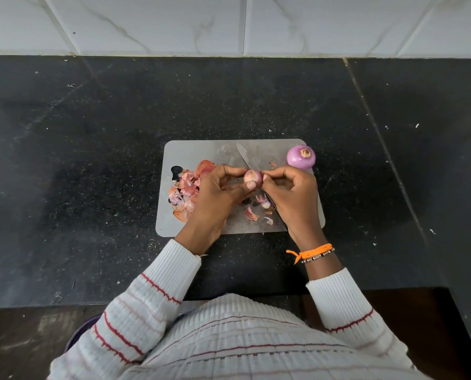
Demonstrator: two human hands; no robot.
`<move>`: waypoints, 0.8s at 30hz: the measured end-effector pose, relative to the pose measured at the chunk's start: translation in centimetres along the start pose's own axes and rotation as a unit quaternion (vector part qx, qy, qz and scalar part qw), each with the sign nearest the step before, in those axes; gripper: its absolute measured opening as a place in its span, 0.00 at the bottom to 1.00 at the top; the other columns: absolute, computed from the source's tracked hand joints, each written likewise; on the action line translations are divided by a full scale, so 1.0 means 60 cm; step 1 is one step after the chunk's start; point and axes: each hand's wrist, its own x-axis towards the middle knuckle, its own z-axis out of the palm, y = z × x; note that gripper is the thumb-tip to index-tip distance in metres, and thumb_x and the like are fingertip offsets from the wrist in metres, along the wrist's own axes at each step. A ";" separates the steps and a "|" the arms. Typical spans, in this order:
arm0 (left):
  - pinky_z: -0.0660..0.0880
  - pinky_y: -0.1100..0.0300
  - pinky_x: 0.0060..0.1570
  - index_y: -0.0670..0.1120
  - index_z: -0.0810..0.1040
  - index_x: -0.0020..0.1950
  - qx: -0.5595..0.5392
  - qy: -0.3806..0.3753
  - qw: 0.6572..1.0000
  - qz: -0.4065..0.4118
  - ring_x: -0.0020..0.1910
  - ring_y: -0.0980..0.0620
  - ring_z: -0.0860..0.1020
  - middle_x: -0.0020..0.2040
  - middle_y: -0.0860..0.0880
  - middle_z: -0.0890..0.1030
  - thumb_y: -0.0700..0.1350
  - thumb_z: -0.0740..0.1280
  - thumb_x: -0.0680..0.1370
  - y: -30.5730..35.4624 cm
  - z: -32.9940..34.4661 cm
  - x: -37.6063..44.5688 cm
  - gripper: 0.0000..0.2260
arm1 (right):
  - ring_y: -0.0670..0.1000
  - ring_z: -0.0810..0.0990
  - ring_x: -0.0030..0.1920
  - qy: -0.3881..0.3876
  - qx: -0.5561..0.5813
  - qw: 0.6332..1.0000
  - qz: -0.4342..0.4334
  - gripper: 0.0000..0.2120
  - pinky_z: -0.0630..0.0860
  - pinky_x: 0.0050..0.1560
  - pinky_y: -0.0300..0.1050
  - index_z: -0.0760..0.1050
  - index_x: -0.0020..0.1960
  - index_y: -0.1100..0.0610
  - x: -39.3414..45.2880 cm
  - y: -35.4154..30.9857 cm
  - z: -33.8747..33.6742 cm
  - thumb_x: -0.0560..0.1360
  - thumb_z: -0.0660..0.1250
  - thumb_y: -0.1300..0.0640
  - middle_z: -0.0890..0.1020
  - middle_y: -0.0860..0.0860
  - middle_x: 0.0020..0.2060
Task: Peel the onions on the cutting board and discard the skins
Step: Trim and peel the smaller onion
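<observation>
A small pink onion (253, 177) is held just above the grey cutting board (190, 153). My left hand (219, 192) grips it between thumb and fingers. My right hand (292, 192) pinches the onion's right end with its fingertips. A bigger peeled purple onion (301, 156) sits at the board's far right corner. A heap of pink-orange skins (186, 187) lies on the board's left side, and a few loose scraps (259, 211) lie between my hands. A knife (244, 156) lies on the board, its blade pointing away from me and its handle hidden under my right hand.
The board rests on a black speckled stone counter (91, 160) with small crumbs scattered over it. A white tiled wall (228, 23) runs along the back. The counter's near edge is just below my forearms, with a dark floor beyond it.
</observation>
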 end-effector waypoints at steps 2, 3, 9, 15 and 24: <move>0.80 0.57 0.46 0.39 0.76 0.49 -0.005 -0.003 1.000 0.000 0.47 0.48 0.82 0.48 0.44 0.83 0.34 0.70 0.70 0.001 0.001 0.000 0.10 | 0.46 0.82 0.40 0.003 0.004 1.000 0.004 0.05 0.80 0.44 0.40 0.80 0.42 0.57 0.002 0.004 -0.001 0.71 0.70 0.65 0.83 0.48 0.37; 0.80 0.58 0.46 0.40 0.76 0.48 -0.011 -0.003 1.000 0.001 0.47 0.48 0.82 0.47 0.45 0.83 0.34 0.70 0.70 0.002 0.001 0.000 0.09 | 0.46 0.83 0.41 0.001 0.010 1.000 0.009 0.05 0.80 0.45 0.42 0.81 0.43 0.57 0.002 0.007 -0.002 0.71 0.69 0.65 0.83 0.49 0.38; 0.80 0.58 0.46 0.42 0.75 0.45 -0.019 0.003 1.000 0.013 0.45 0.49 0.82 0.46 0.45 0.83 0.32 0.69 0.70 0.005 0.003 -0.001 0.08 | 0.49 0.84 0.42 -0.017 0.052 0.998 0.024 0.04 0.80 0.43 0.42 0.81 0.43 0.55 0.000 0.008 0.000 0.72 0.70 0.62 0.84 0.50 0.39; 0.80 0.60 0.42 0.40 0.75 0.46 -0.014 -0.003 1.000 0.016 0.44 0.50 0.83 0.46 0.44 0.83 0.31 0.69 0.70 0.008 0.004 -0.004 0.08 | 0.52 0.83 0.43 -0.018 0.027 0.999 0.011 0.03 0.81 0.47 0.50 0.81 0.45 0.58 0.002 0.012 -0.004 0.72 0.70 0.62 0.84 0.54 0.39; 0.80 0.62 0.42 0.35 0.75 0.51 -0.007 -0.009 1.000 0.004 0.45 0.50 0.83 0.46 0.45 0.83 0.32 0.69 0.71 0.006 0.005 -0.005 0.10 | 0.49 0.84 0.41 0.002 0.021 1.000 0.005 0.05 0.81 0.46 0.47 0.81 0.44 0.58 0.004 0.017 -0.004 0.72 0.69 0.66 0.84 0.51 0.38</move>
